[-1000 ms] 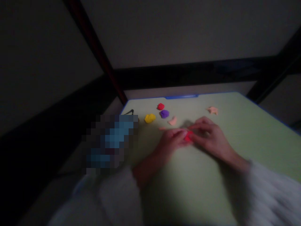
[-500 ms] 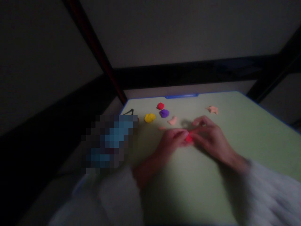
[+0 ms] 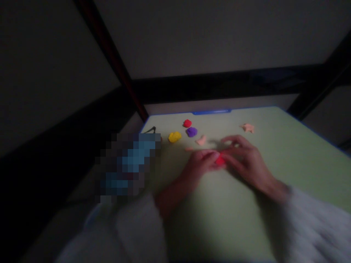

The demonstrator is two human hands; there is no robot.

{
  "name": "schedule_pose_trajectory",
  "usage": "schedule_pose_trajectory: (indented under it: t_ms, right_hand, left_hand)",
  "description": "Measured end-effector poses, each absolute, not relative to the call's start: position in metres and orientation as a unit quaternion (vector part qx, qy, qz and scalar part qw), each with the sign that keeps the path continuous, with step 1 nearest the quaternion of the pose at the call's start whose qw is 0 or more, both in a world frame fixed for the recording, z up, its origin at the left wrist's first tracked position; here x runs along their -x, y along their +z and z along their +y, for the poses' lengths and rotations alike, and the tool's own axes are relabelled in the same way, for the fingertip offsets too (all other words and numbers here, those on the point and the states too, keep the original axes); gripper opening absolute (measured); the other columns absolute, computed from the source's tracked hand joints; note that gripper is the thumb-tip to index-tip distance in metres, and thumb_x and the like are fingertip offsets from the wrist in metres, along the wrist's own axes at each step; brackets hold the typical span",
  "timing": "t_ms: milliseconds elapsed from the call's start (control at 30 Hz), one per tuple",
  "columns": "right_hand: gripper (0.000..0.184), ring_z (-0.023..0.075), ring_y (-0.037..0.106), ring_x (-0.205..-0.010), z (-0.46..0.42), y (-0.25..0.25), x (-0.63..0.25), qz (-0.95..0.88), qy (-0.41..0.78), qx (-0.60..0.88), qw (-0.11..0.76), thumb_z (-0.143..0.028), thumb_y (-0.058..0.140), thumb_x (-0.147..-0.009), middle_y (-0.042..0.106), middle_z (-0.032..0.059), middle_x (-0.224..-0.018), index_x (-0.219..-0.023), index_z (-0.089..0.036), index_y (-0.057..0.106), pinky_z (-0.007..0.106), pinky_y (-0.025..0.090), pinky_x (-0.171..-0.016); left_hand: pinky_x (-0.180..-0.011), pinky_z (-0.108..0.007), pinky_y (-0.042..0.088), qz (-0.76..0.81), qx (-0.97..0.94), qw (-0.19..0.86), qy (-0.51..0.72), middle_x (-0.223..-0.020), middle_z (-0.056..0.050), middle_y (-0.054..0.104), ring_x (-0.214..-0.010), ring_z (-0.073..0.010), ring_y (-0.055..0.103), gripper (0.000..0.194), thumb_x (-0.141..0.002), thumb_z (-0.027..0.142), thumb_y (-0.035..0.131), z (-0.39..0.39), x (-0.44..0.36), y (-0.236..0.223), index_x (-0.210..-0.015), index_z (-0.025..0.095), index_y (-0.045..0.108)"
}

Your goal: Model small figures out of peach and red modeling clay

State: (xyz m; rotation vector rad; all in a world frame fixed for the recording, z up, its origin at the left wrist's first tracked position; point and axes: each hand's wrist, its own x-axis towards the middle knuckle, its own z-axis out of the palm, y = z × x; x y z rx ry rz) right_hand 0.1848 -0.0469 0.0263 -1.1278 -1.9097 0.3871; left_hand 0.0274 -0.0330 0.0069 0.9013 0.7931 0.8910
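Observation:
Between my two hands, over the middle of the table, is a piece of red modelling clay [image 3: 220,160]. My left hand [image 3: 201,160] is closed on its left side, thumb on top. The thumb and forefinger of my right hand [image 3: 248,159] pinch its right edge, while the other fingers are loosely curled. Beyond the hands lie a yellow clay lump [image 3: 174,137], a purple clay lump [image 3: 192,132] and a second red clay lump [image 3: 187,123]. A peach clay piece [image 3: 201,140] rests just past my left hand, with a small peach strip [image 3: 189,149] beside it.
The pale green table [image 3: 225,219] has a blue rim and a blue handle-like bar [image 3: 212,112] at its far edge. Toward the far right lies a peach clay shape [image 3: 248,128]. A pixelated blue area [image 3: 137,153] covers the left side. A wall stands behind.
My right hand's fingers have shifted slightly at the red clay, and its outer fingers have opened a little. My left hand stays in place. The lumps on the table have not moved.

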Motion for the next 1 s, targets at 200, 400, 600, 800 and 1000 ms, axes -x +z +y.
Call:
schedule_pose_trajectory:
  t_ms: [200, 400, 600, 800, 1000]
  right_hand:
    - [0.014, 0.0192, 0.060, -0.080, -0.040, 0.022, -0.184, -0.585, 0.326, 0.499, 0.550, -0.034, 0.067, -0.074, 0.065, 0.0052, -0.084, -0.073, -0.020, 0.067, 0.031, 0.049, -0.068]
    - [0.036, 0.0166, 0.067, -0.084, -0.039, 0.018, -0.179, -0.349, 0.718, 0.391, 0.458, -0.041, 0.037, -0.091, 0.071, 0.0083, -0.086, -0.089, -0.017, 0.064, 0.032, 0.052, -0.078]
    - [0.019, 0.0119, 0.067, -0.081, -0.041, 0.016, -0.178, -0.311, 0.749, 0.368, 0.454, -0.029, 0.048, -0.088, 0.071, 0.0043, -0.089, -0.088, -0.019, 0.064, 0.027, 0.051, -0.082]
    - [0.018, 0.0108, 0.064, -0.074, -0.043, 0.018, -0.177, -0.381, 0.681, 0.387, 0.492, -0.017, 0.071, -0.067, 0.069, -0.0012, -0.081, -0.084, -0.021, 0.064, 0.022, 0.051, -0.071]
    - [0.020, 0.0101, 0.064, -0.074, -0.042, 0.021, -0.180, -0.373, 0.692, 0.362, 0.501, -0.017, 0.069, -0.069, 0.069, -0.0007, -0.086, -0.088, -0.021, 0.064, 0.021, 0.051, -0.067]
  left_hand:
    - [-0.077, -0.028, 0.049, 0.383, -0.435, 0.669, 0.466, -0.092, -0.008, 0.068, -0.080, -0.0147, 0.063, 0.024, -0.076, 0.033, 0.061, -0.027, -0.023, 0.011, -0.088, 0.013, 0.065]
    - [-0.080, -0.027, 0.045, 0.423, -0.603, 0.406, 0.541, -0.099, -0.006, 0.068, -0.090, -0.0171, 0.061, 0.036, -0.066, 0.025, 0.071, -0.026, -0.015, 0.015, -0.101, 0.020, 0.065]
    - [-0.081, -0.029, 0.044, 0.429, -0.664, 0.364, 0.492, -0.104, -0.006, 0.067, -0.090, -0.0185, 0.060, 0.032, -0.064, 0.022, 0.072, -0.029, -0.016, 0.015, -0.095, 0.021, 0.067]
    - [-0.071, -0.026, 0.045, 0.415, -0.647, 0.421, 0.481, -0.093, -0.005, 0.065, -0.082, -0.0166, 0.058, 0.039, -0.059, 0.026, 0.076, -0.026, -0.020, 0.012, -0.095, 0.019, 0.063]
    - [-0.059, -0.024, 0.039, 0.383, -0.441, 0.691, 0.425, -0.084, -0.006, 0.060, -0.068, -0.0121, 0.054, 0.033, -0.072, 0.046, 0.059, -0.023, -0.025, 0.011, -0.079, 0.014, 0.056]
